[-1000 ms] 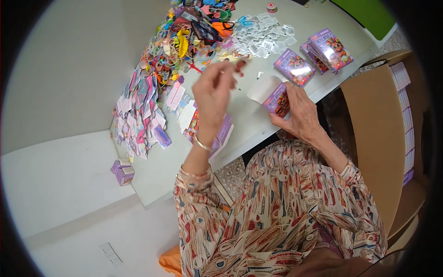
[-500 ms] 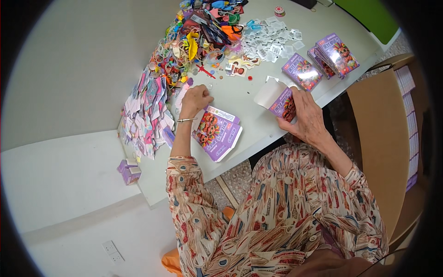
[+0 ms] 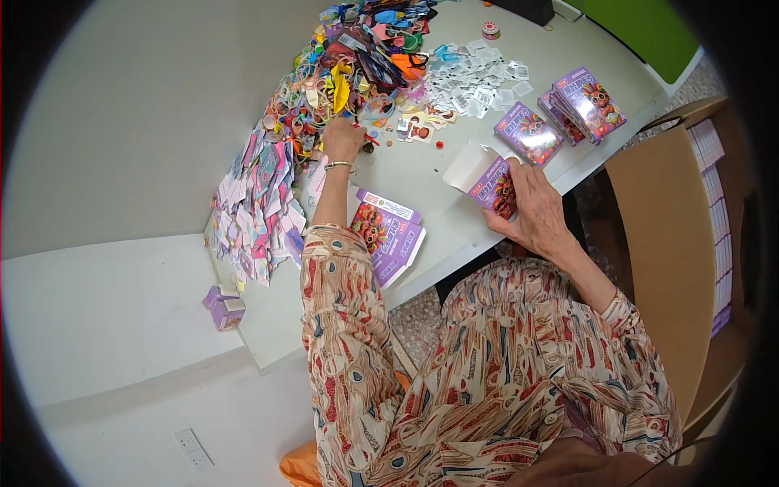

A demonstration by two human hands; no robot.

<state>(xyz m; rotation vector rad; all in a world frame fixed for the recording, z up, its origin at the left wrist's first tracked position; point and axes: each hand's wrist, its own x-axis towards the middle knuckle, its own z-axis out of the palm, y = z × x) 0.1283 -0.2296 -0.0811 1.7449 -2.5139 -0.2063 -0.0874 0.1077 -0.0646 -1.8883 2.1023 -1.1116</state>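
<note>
Head cam: my right hand (image 3: 531, 207) is clamped on the box (image 3: 494, 185), open flap (image 3: 471, 165) on the side facing my left hand (image 3: 343, 141). That one's at the edge of the trinket pile (image 3: 302, 99), box well off to its right; can't tell if it's pinching anything.

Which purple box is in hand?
The purple box with its pale flap open, gripped by the right hand; no hand holds the others.

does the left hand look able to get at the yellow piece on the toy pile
Probably yes: the yellow piece lies on top, just beyond the left hand, with nothing visibly covering it.
</note>
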